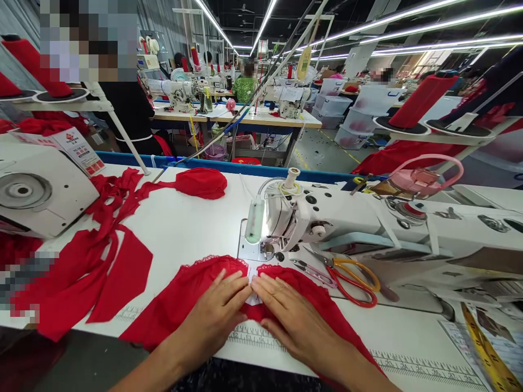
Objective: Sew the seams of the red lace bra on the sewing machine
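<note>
A red lace-edged garment piece (171,302) lies spread on the white sewing table (196,228), just in front of the sewing machine's needle area. My left hand (212,310) rests flat on its left part, fingers stretched toward the middle. On the right part lies my right hand (298,316), also flat with fingers extended. The fingertips of both hands nearly meet over a small whitish patch (253,298) between the two red halves. Fabric under the palms is hidden. The sewing machine (286,218) stands directly beyond the hands.
Orange-and-red-handled scissors (357,296) and small thread snips (314,273) lie right of the garment. Red fabric pieces (122,272) are heaped at left, near another machine (36,185). A yellow tape measure (486,343) is at front right. A person in black (125,114) is beyond the table.
</note>
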{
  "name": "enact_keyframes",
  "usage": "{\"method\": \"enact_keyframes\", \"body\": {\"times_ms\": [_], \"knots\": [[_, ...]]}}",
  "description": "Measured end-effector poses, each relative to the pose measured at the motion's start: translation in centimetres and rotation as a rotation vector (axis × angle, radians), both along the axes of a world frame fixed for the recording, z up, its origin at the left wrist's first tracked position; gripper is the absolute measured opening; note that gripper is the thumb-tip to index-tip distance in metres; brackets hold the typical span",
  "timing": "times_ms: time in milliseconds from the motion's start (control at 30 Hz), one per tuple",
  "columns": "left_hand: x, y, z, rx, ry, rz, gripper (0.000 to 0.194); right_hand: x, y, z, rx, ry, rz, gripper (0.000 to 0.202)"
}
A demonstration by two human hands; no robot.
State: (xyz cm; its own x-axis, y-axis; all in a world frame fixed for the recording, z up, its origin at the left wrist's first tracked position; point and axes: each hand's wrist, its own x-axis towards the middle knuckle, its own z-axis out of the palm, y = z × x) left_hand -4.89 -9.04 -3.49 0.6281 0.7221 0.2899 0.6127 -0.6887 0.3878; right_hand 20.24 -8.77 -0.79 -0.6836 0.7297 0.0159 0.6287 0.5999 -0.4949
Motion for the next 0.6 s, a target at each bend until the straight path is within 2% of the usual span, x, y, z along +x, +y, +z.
{"method": "enact_keyframes", "body": {"times_ms": [67,133,300,600], "knots": [[-0.4,0.2,-0.6,-0.04,0.128,0.047,0.052,0.0,0.4,-0.5,-0.012,-0.072,0.036,0.057],[-0.9,0.3,-0.6,-0.091,0.194,0.09,0.055,0.3,0.7,-0.6,-0.041,-0.114,0.043,0.06],[-1.6,0.5,-0.1,-0.127,0.211,0.098,0.066,0.7,0.7,-0.6,-0.088,-0.103,0.04,0.069],[-1.9,1.0,-0.2,-0.179,0.248,0.074,0.067,1.0,0.8,-0.8,-0.089,-0.085,0.055,0.077]]}}
